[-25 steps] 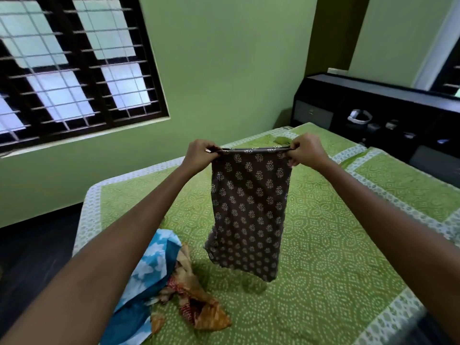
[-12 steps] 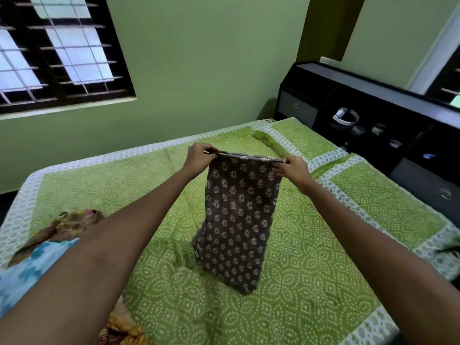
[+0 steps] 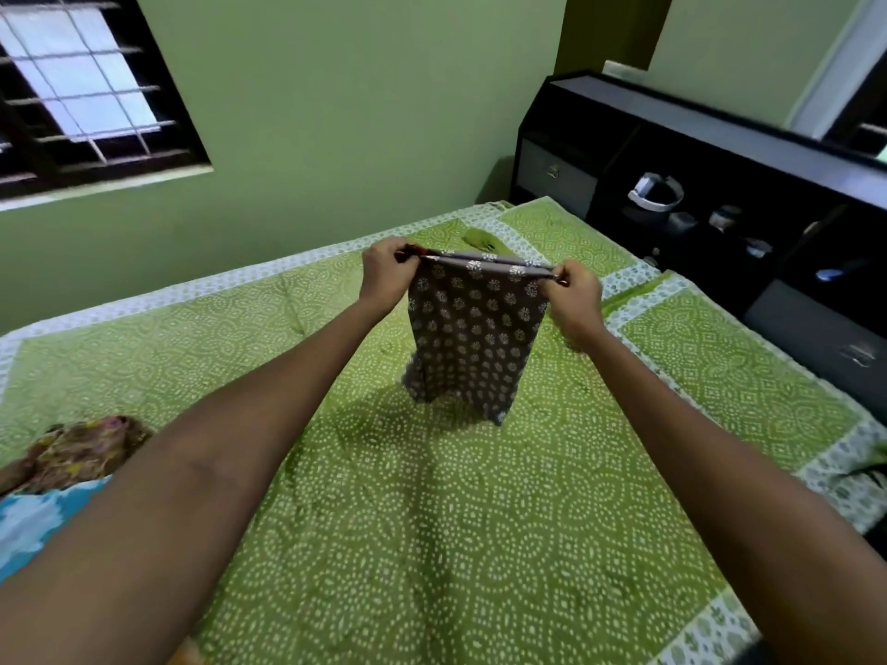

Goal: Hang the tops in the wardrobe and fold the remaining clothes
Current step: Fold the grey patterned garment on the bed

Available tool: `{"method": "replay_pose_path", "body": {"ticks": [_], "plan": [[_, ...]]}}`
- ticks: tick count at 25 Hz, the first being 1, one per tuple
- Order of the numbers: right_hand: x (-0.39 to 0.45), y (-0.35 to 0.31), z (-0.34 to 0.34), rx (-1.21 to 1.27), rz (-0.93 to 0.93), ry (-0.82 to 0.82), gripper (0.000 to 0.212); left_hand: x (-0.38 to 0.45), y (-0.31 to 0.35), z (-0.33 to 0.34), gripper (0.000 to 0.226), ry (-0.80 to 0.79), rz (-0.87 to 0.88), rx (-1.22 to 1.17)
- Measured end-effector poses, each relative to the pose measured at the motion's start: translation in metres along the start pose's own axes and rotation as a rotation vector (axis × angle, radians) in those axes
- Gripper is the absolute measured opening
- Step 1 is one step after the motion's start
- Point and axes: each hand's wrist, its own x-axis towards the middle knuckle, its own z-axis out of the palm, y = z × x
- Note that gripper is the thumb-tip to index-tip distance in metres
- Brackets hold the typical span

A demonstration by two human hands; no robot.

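At frame centre, the left hand [image 3: 386, 276] and right hand [image 3: 573, 300] each pinch a top corner of the garment [image 3: 473, 338], which hangs above the bed [image 3: 432, 544]. Risk: uneven lowering would bunch the hem, skewing the fold. More clothes [image 3: 62, 467] lie at lower left.

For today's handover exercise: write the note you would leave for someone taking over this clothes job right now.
Left hand and right hand each pinch a top corner of the brown printed garment, which hangs over the bed.
Blue cloth and brown floral cloth lie unfolded at the bed's left edge.
Done: nothing folded in view.
Left: fold this garment, then sort the pile. The wardrobe is out of view.
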Motion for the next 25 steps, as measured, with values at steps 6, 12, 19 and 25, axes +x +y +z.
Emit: {"method": "replay_pose_path", "body": {"ticks": [6,12,19,25], "plan": [[-0.083,0.057,0.001,-0.100,-0.024,-0.075,0.007,-0.092,-0.050,0.000,0.022,-0.129,-0.051,-0.047],[-0.269,0.149,0.027,-0.280,0.150,-0.418,0.012,-0.268,-0.144,-0.021,0.013,-0.379,-0.202,0.151],[-0.469,0.234,0.061,-0.601,0.259,-0.676,0.018,-0.449,-0.247,-0.027,0.016,-0.726,-0.389,0.281],[-0.537,0.280,0.079,-0.739,0.203,-0.816,0.017,-0.535,-0.291,0.002,0.029,-1.010,-0.512,0.596]]}}
